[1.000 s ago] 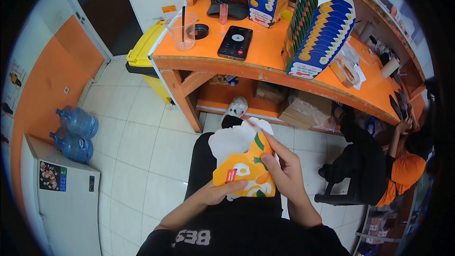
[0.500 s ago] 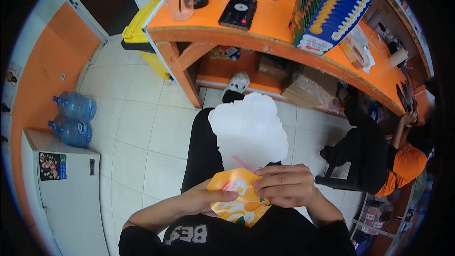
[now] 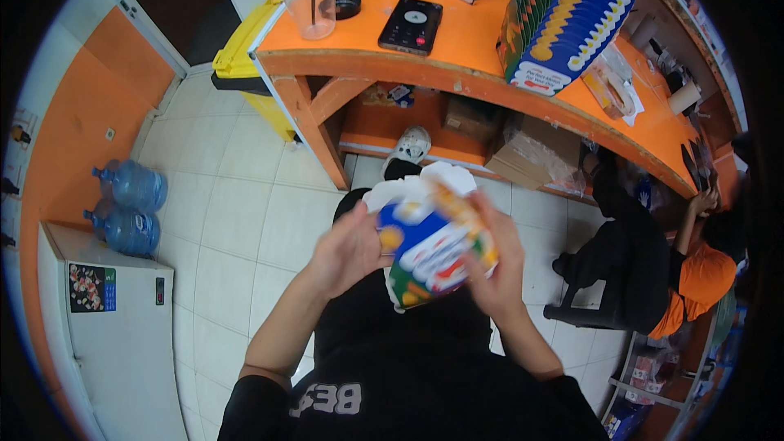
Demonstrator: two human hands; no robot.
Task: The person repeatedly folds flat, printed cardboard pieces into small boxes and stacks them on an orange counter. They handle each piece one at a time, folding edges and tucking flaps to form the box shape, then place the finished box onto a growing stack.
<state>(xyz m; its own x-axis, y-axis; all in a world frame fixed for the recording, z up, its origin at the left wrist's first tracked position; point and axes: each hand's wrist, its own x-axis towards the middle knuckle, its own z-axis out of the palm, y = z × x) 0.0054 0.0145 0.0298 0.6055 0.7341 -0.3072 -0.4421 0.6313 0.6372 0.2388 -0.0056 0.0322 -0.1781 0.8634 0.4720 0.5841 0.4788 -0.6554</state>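
Note:
A printed paperboard carton [image 3: 429, 255] in blue, green and orange is between my hands above my lap, smeared by motion. My left hand [image 3: 343, 247] grips its left edge, thumb up and fingers partly behind it. On the opposite side, my right hand [image 3: 500, 265] is wrapped along the orange edge, blurred at the fingertips. White scalloped paperboard blanks [image 3: 449, 173] lie on my lap, mostly hidden behind the carton and my hands.
An orange table [image 3: 359, 61] ahead bears a phone [image 3: 411, 26], a plastic cup [image 3: 314, 12] and a row of nested printed cartons [image 3: 576, 28]. To the right sits another person [image 3: 629, 253]. Water bottles [image 3: 131, 229] stand by a white fridge [image 3: 122, 335] on the left.
The yellow printed piece low near my chest no longer shows; a blue and green carton face is in view instead. Both hands have moved up and forward, with the left tilted more upright.

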